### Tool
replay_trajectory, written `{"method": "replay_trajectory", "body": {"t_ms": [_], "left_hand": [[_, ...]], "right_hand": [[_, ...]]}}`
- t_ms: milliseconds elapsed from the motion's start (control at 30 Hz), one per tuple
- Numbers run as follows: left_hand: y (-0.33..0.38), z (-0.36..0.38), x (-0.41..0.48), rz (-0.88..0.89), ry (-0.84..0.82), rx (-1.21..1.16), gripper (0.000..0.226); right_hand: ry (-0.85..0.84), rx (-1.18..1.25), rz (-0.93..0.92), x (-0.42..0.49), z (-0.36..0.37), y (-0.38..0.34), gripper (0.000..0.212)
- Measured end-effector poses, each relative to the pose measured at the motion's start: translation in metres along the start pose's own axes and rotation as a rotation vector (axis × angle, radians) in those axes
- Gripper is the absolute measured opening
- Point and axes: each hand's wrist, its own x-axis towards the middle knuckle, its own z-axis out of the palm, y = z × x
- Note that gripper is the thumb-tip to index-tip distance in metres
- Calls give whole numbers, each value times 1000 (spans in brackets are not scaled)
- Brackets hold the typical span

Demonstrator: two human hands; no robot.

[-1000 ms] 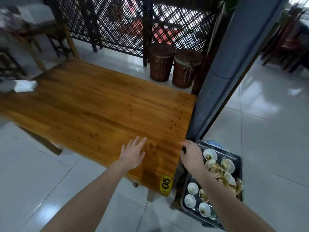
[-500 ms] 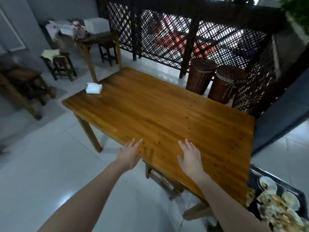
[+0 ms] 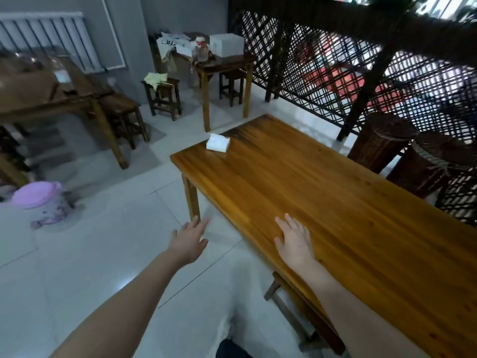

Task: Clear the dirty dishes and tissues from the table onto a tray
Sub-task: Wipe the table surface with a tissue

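The right hand (image 3: 294,241) lies flat over the near edge of the wooden desk (image 3: 335,202), fingers straight and slightly spread, holding nothing (whether the palm actually touches the wood is hard to tell). The left hand (image 3: 189,241) is out over the tiled floor just beside the desk's long edge, fingers straight and close together, also holding nothing. A white tissue pack (image 3: 218,142) sits on the desk's far corner, well apart from both hands. Two dark wicker baskets (image 3: 382,143) stand on the floor past the desk's far side, against a lattice screen (image 3: 322,68). A bin with a purple lid (image 3: 38,200) stands on the floor to the left.
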Motion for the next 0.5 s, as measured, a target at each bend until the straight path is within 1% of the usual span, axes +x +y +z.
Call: {"method": "replay_trajectory", "body": {"t_ms": [133,267,500], "left_hand": [[-44,-21,40,-57,21,-8,62],[-80,-55,94,-74,26,-2,62],[-132,-117,188,-103,72,-17,63]], "right_hand": [[-17,27,-26,56,15,-38,56],[-13,73,-35,125,27,-76,55],[29,97,-5,244,21,-117,51]]}}
